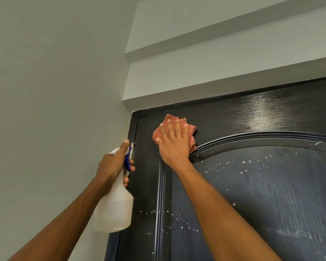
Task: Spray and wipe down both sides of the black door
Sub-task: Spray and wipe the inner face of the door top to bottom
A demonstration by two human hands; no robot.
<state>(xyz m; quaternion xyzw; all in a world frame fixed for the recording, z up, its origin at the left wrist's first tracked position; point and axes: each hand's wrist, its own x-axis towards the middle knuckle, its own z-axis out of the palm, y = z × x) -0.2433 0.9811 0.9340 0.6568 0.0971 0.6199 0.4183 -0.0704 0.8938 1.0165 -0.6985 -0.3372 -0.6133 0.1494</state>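
Two hands are busy at the black door (252, 185), which fills the lower right of the frame. Flat right hand (174, 143) presses a red cloth (191, 129) near its top. Left hand (114, 166) grips the spray bottle (114, 208). Wiping is under way; next, rub the white drops lower down.

The black door (262, 185) is glossy with a woodgrain texture, and there's a raised arched moulding curving across the upper panel. White droplets and specks are scattered over the panel and the left stile. An orange-red checked cloth (191, 135), kinda bunched up, sits flat against the door's top left area, just above the arch. The spray bottle (115, 208) is translucent white with a blue trigger, upright, right by the door's left edge.
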